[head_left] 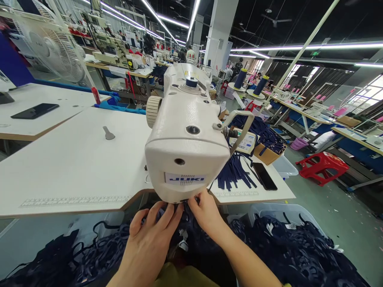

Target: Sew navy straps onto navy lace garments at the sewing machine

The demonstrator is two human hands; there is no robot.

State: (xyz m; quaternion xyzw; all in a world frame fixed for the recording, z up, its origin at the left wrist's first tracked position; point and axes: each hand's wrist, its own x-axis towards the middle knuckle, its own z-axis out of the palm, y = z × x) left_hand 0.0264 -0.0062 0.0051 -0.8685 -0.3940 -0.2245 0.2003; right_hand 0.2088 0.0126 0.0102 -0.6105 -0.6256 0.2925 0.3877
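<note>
A white JUKI sewing machine [187,147] stands in the middle of the view, its head hiding the needle area. Just below its front end, my left hand [154,231] lies palm down with its fingers spread, the fingertips at the machine's underside on dark navy fabric. Close beside it on the right, my right hand [206,211] has thumb and forefinger drawn together at the machine's lower edge; what lies between them is hidden. Navy fabric [194,231] hangs below both hands.
Navy strips [235,173] and a black phone [265,176] lie right of the machine. Bins of navy pieces flank my lap, the right one [296,247] overfull. A metal thread guard [239,127] juts rightward. A small metal plate [108,133] rests on the white tabletop [74,159].
</note>
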